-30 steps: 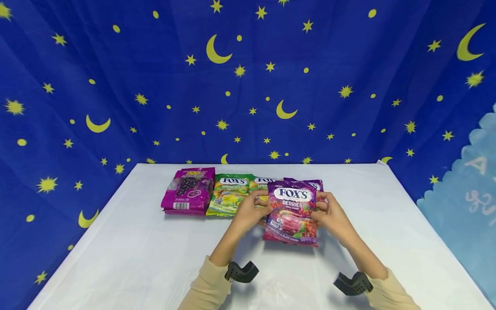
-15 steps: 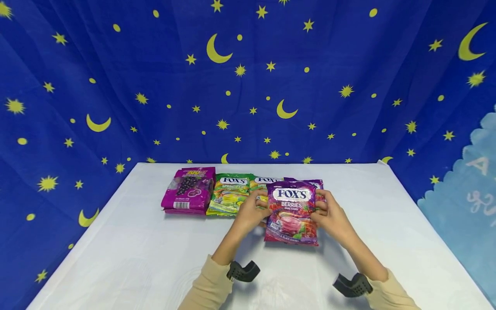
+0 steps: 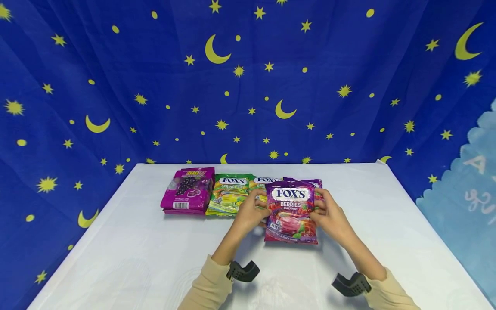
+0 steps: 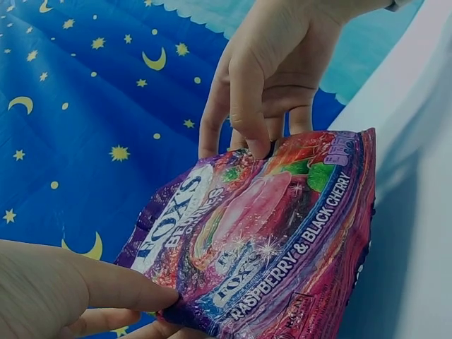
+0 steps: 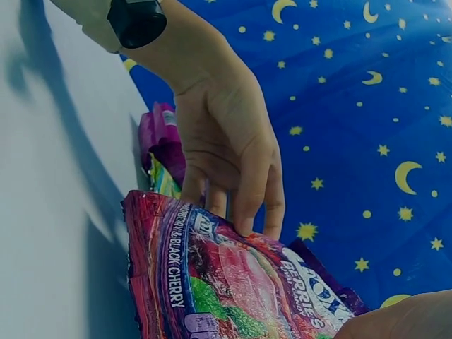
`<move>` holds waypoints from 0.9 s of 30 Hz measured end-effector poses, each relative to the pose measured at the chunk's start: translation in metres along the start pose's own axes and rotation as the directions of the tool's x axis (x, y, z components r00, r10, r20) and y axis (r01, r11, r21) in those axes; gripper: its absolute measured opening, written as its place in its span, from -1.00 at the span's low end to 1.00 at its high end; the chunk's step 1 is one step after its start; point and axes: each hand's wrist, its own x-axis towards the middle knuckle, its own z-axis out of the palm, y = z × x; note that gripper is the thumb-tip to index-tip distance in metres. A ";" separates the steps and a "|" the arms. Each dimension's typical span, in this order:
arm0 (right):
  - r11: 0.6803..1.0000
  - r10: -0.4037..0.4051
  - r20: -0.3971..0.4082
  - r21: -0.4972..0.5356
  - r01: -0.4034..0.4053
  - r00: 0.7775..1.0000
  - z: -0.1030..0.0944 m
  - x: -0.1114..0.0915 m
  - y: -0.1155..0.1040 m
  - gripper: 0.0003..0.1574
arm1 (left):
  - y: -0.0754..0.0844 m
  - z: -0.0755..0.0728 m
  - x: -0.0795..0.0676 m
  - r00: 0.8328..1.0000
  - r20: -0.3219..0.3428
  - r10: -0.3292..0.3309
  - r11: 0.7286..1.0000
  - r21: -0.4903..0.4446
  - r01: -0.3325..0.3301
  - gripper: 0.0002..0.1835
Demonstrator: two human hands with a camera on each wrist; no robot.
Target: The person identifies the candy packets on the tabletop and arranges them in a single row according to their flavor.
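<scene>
A purple and red Fox's Berries candy bag [image 3: 290, 213] is held up between both hands, its printed front toward the head camera. My left hand [image 3: 250, 211] pinches its left edge, thumb in front and fingers behind. On the opposite edge, my right hand [image 3: 329, 215] grips in the same way. The left wrist view shows the candy bag [image 4: 261, 233] tilted, its lower edge apart from the white surface. Behind it, another purple candy bag [image 3: 318, 183] is mostly hidden.
Two green and yellow Fox's Spring Tea bags [image 3: 231, 193] lie side by side behind the left hand. A magenta grape candy bag [image 3: 188, 191] lies at the row's left end. The white table [image 3: 135, 258] backs onto a blue star-patterned cloth [image 3: 248, 86].
Both hands keep their hold on the Berries candy bag. It has shifted only very slightly; the other bags lie where they were.
</scene>
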 end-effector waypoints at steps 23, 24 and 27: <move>1.000 -0.004 0.000 -0.003 0.004 1.000 -0.001 0.001 0.000 -0.02 | 0.000 -0.001 -0.001 1.000 0.005 0.022 1.000 0.020 -0.022 -0.46; 1.000 -0.001 0.000 -0.008 0.001 1.000 -0.001 0.000 0.000 -0.01 | -0.001 0.000 0.000 1.000 0.005 0.023 0.999 0.024 -0.023 -0.46; 1.000 0.000 0.001 -0.018 0.000 1.000 -0.001 0.000 0.001 0.01 | -0.003 0.000 -0.001 1.000 0.005 0.025 0.999 0.030 -0.026 -0.46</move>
